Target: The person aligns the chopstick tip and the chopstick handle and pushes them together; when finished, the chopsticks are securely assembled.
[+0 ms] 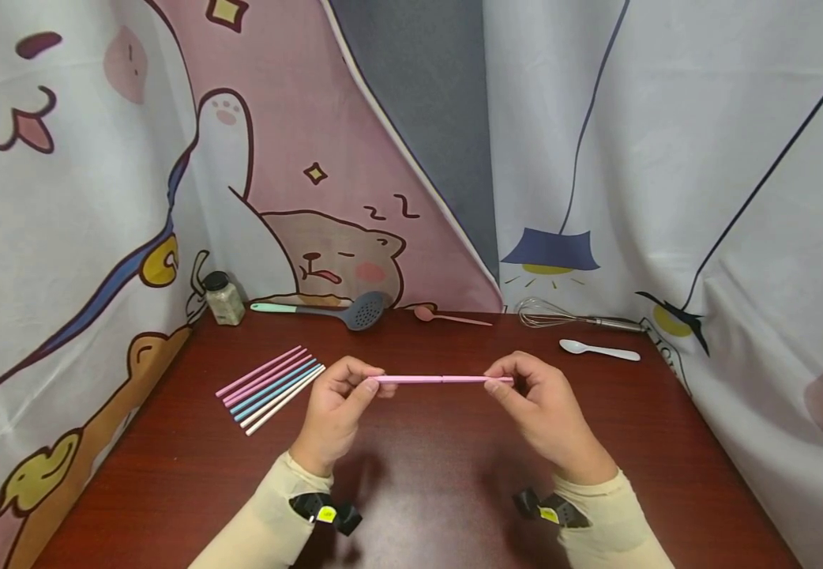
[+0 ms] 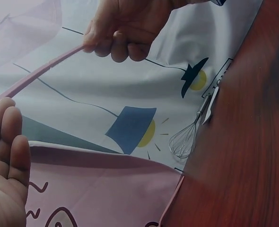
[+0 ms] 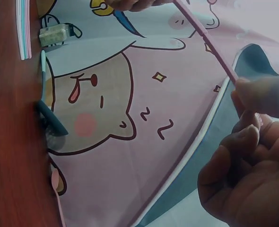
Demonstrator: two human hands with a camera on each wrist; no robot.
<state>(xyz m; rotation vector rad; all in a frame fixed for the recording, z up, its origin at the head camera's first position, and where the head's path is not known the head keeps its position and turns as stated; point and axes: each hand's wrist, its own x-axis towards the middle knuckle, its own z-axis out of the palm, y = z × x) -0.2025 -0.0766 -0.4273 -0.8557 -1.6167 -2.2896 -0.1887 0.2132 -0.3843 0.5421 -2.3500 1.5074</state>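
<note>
A slim pink chopstick [image 1: 419,379] is held level above the table, spanning the space between both hands. My left hand [image 1: 340,411] pinches its left end between thumb and fingers. At the other end, my right hand [image 1: 546,411] pinches it the same way. A thin seam or groove shows partway along the chopstick, right of its middle. Several more chopsticks [image 1: 269,391], in pink, blue and white, lie side by side on the table just left of my left hand. In the right wrist view, the chopstick [image 3: 205,40] runs slantwise up from the right fingers.
Along the back of the dark red table [image 1: 426,474] lie a slotted spatula [image 1: 365,311], a pink spoon [image 1: 423,314] and a whisk [image 1: 546,314]. A white spoon [image 1: 599,350] is at the right, a dark-lidded jar [image 1: 224,300] at the back left. Printed curtains [image 1: 411,158] enclose the table.
</note>
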